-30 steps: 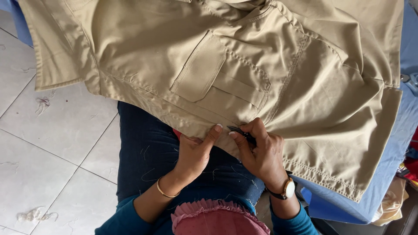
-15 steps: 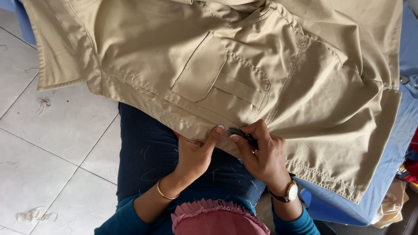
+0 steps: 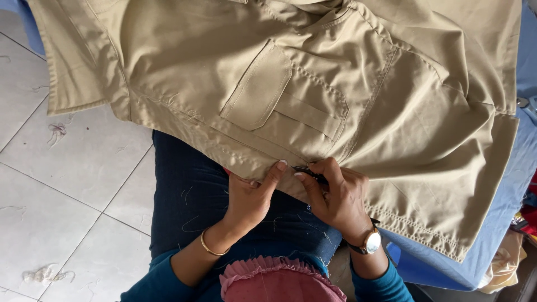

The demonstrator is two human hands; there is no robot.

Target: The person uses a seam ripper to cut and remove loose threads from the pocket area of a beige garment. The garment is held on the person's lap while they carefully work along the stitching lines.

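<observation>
Nearest the camera is a pink ruffled hem [image 3: 279,277] and teal sleeves, with dark blue denim [image 3: 190,196] over the person's lap. The left hand [image 3: 251,198], a thin gold bangle [image 3: 208,246] at its wrist, pinches the lower edge of a khaki shirt [image 3: 313,84] between thumb and curled fingers, seemingly to keep the fabric taut and steady. Just beside it the right hand [image 3: 335,196], wearing a wristwatch [image 3: 370,242], is closed around a small dark tool [image 3: 309,172], probably thread snips, whose tip rests at the shirt's hem seam close to the left thumb. The shirt hangs off the table edge onto the lap, which brings the hem within easy reach of both hands. Farther up, a flapped chest pocket [image 3: 285,98] lies flat, and the rest of the shirt spreads over a blue cloth [image 3: 503,212] covering the table. To the left, white floor tiles [image 3: 61,168] carry scattered thread scraps [image 3: 56,130].
</observation>
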